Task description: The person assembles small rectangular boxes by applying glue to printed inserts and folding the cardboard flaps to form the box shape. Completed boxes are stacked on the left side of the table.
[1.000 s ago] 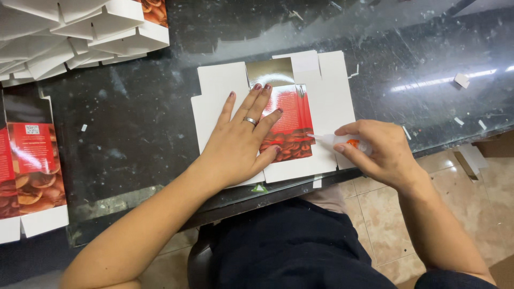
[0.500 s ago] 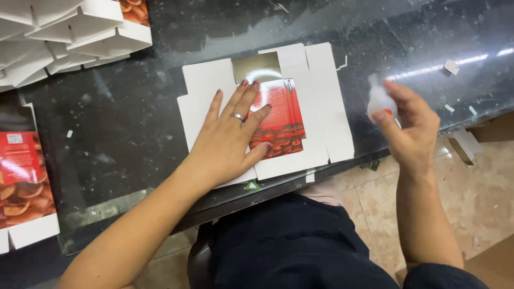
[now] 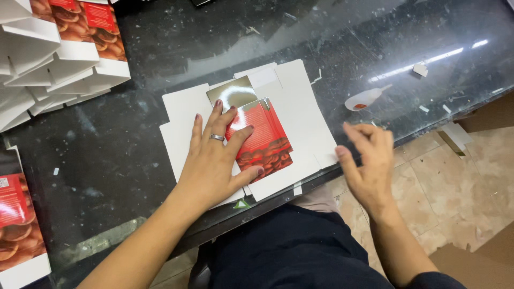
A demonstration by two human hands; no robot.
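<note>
On the dark table's (image 3: 134,139) near edge: flat carton blank (image 3: 300,112), light, stiff card; left hand (image 3: 214,160) splayed flat upon it, right hand (image 3: 369,160) open, seemingly empty though blurred; best pinned by its panels.

Red and white on black

The flat carton (image 3: 251,134) was white with a red printed panel and a gold flap; the counter (image 3: 134,139) was speckled black; the small bottle (image 3: 364,99) was white with red.
</note>
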